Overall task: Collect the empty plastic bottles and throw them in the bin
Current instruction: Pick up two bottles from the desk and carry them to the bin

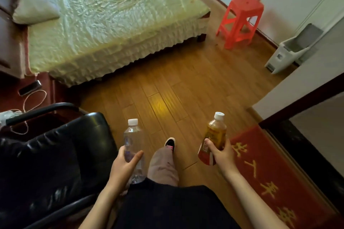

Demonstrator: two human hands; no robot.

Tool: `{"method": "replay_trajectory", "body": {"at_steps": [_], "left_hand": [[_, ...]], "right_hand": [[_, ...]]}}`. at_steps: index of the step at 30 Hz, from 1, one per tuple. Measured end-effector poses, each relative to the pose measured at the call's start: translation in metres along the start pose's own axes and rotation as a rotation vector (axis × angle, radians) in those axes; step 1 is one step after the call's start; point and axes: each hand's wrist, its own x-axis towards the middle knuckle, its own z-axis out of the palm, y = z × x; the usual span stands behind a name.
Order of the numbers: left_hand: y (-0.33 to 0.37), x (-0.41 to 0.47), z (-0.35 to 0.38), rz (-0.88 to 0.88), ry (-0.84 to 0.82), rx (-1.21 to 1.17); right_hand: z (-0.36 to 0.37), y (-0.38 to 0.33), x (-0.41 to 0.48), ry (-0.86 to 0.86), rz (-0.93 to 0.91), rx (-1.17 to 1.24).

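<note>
My left hand grips a clear plastic bottle with a white cap, held upright in front of me at lower centre. My right hand holds a second bottle with a white cap and a yellow and red label, tilted slightly. A white bin with its grey lid raised stands against the wall at the right, well beyond both hands.
A bed with a pale green cover fills the upper left. A red plastic stool stands near the bin. A black leather chair is at my left. A red doormat lies at the lower right on the wooden floor.
</note>
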Motion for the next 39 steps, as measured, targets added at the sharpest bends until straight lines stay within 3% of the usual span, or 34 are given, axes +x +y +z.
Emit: {"method": "replay_trajectory", "body": {"at_steps": [8,12,20,26,32,39], "left_hand": [[0.148,0.197,0.046,0.155,-0.206,0.049],[0.243,0.286,0.081,0.249,-0.342,0.041],[0.361,0.413,0.184,0.248,-0.523,0.070],[0.428,0.492,0.277,0.178,-0.530,0.083],[0.542,0.563,0.363,0.186,-0.493,0.040],[0.643,0.647,0.439,0.211,-0.486,0.109]], "right_hand": [[-0.001,-0.064,0.147,0.118,0.043,0.087],[-0.017,-0.110,0.212,0.255,0.029,0.101],[-0.071,-0.144,0.331,0.517,0.134,0.098],[-0.128,-0.156,0.447,0.578,0.202,0.142],[-0.208,-0.222,0.587,0.507,0.154,0.140],[-0.279,-0.277,0.734,0.545,0.164,0.115]]}}
